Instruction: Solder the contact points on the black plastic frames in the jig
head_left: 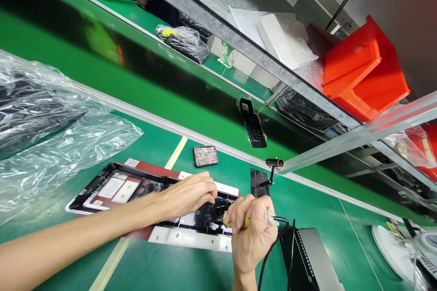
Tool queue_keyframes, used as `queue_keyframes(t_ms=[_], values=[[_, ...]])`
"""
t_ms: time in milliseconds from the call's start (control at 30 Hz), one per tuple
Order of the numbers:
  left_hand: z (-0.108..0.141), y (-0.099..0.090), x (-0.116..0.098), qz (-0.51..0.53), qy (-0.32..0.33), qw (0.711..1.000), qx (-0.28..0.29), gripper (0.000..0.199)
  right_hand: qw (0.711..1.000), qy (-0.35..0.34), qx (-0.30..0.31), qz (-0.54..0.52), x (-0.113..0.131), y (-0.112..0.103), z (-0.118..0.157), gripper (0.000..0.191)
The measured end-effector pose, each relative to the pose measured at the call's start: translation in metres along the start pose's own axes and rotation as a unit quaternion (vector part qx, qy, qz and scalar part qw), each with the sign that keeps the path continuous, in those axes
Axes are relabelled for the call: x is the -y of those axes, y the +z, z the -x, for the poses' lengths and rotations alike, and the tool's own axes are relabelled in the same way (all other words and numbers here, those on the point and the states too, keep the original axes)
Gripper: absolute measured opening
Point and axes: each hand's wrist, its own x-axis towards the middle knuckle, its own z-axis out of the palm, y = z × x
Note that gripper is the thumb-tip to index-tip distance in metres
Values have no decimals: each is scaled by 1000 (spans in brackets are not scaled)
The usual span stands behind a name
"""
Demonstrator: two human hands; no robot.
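My right hand [254, 223] is wrapped round a corded electric screwdriver [228, 219], of which yellow parts and a pale end with a black cable show. The tool lies over the right part of a black plastic housing [160, 188], and its tip is hard to make out. Over the same housing, just left of the tool, my left hand [198, 191] is closed with its fingertips bent down. Whatever those fingers hold, if anything, is hidden. The housing rests in a dark red fixture [141, 234] with white strips [191, 238] along its sides.
A small tray of screws [205, 156] stands behind the housing. A screwdriver holder [271, 173] is at the back right, with a grey and black box [312, 254] nearer. Plastic-wrapped parts [51, 118] cover the left. A metal shelf [235, 36] with a red bin [365, 72] hangs above.
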Motion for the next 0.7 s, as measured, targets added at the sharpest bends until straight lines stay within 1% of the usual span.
queue_keyframes(t_ms=[67,133,333,533,700], values=[[0,1,1,-25,44,999,17,30,1000,-3,-2,-2,-1,-1,0,37],[-1,1,2,-49,75,996,23,33,1000,-4,-4,-4,-1,-1,-1,37],[-5,-3,1,-99,142,984,27,24,1000,2,-6,-4,0,-1,0,37],[-8,-1,3,-117,165,979,23,25,1000,3,-11,-4,0,0,1,37],[1,2,10,-113,158,981,0,24,1000,1,-10,-1,1,1,1,37]])
